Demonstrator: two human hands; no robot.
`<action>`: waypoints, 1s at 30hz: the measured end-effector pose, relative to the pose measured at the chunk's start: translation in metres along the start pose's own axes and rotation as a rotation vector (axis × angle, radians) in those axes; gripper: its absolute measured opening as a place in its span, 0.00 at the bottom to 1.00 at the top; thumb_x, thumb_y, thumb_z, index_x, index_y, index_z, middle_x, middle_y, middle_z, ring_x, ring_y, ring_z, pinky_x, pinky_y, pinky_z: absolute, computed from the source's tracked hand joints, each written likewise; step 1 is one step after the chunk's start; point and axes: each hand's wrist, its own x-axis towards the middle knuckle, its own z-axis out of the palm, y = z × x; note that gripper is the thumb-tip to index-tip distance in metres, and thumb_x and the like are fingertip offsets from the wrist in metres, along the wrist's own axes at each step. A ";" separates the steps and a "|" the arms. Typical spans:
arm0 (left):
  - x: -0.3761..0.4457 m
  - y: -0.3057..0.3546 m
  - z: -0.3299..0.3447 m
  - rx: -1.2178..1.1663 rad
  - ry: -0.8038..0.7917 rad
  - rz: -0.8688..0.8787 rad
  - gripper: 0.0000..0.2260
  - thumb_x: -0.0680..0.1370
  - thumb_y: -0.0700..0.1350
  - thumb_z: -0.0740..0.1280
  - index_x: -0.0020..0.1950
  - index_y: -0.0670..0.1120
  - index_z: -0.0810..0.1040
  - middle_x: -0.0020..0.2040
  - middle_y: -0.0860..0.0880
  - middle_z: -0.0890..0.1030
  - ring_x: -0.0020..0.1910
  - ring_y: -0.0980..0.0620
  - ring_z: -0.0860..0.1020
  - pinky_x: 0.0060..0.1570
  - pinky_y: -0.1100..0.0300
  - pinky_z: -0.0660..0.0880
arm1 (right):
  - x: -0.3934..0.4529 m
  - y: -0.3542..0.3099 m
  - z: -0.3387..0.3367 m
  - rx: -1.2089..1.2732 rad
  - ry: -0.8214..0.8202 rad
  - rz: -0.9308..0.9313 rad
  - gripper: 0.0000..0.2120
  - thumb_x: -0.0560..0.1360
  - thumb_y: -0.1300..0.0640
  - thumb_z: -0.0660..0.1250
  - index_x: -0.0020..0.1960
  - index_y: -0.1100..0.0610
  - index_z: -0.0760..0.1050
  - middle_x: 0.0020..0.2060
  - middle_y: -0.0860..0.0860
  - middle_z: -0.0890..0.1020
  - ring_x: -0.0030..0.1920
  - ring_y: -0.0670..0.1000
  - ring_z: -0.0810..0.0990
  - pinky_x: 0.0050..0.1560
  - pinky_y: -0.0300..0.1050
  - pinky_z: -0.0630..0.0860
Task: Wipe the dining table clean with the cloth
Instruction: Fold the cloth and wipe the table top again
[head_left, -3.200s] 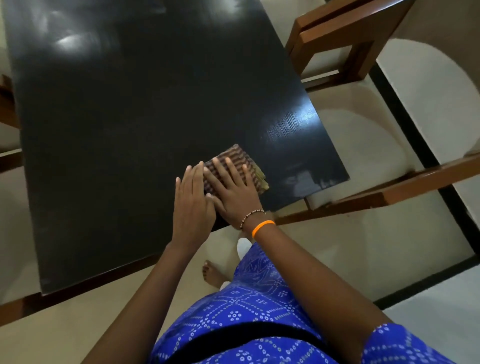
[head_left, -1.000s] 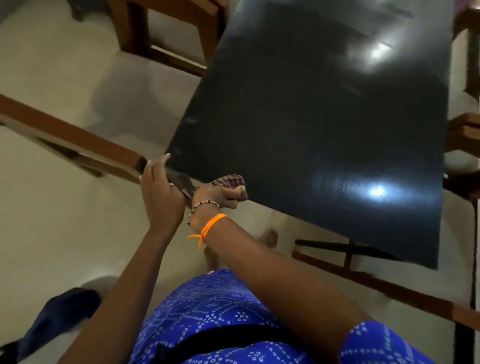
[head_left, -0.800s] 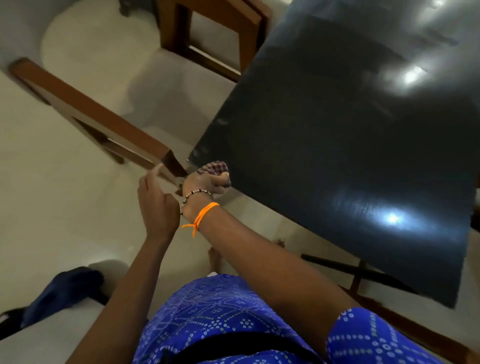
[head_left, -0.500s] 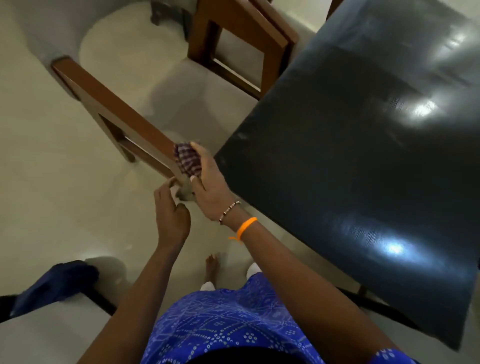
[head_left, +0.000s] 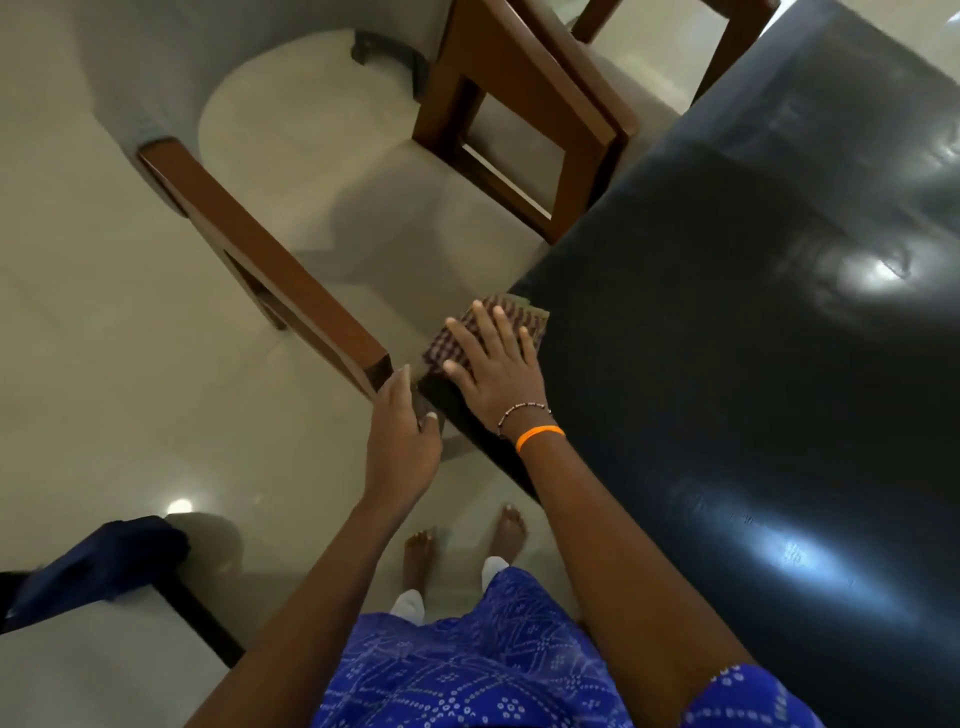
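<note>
Since half a second ago, right hand (head_left: 493, 371) has laid the cloth (head_left: 485, 332) flat on the dining table (head_left: 753, 338) corner at frame centre, fingers spread to press it; left hand (head_left: 402, 441), fingers together, cups the edge, likely catching crumbs

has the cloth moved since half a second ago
Yes. The cloth was bunched in the right hand beside the chair rail, off the table; now it lies flat on the table's corner.
</note>
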 end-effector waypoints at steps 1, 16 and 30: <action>0.003 0.004 0.003 0.040 -0.011 0.047 0.26 0.78 0.40 0.61 0.75 0.44 0.56 0.75 0.45 0.60 0.74 0.49 0.57 0.69 0.61 0.53 | 0.009 0.013 -0.005 -0.006 0.006 0.024 0.26 0.79 0.42 0.51 0.75 0.44 0.51 0.77 0.50 0.49 0.77 0.54 0.46 0.74 0.57 0.43; 0.089 0.069 0.051 0.123 -0.216 0.144 0.28 0.79 0.44 0.60 0.76 0.48 0.51 0.76 0.50 0.56 0.75 0.55 0.53 0.71 0.62 0.52 | 0.148 0.189 -0.067 0.014 0.151 0.283 0.25 0.79 0.40 0.50 0.75 0.44 0.54 0.77 0.50 0.50 0.77 0.53 0.45 0.74 0.57 0.42; 0.139 0.105 0.073 0.179 -0.306 0.109 0.22 0.80 0.42 0.58 0.74 0.51 0.60 0.72 0.54 0.66 0.70 0.58 0.63 0.64 0.66 0.58 | 0.242 0.286 -0.111 0.041 0.218 0.513 0.26 0.79 0.41 0.50 0.75 0.46 0.54 0.77 0.53 0.47 0.77 0.56 0.45 0.74 0.59 0.43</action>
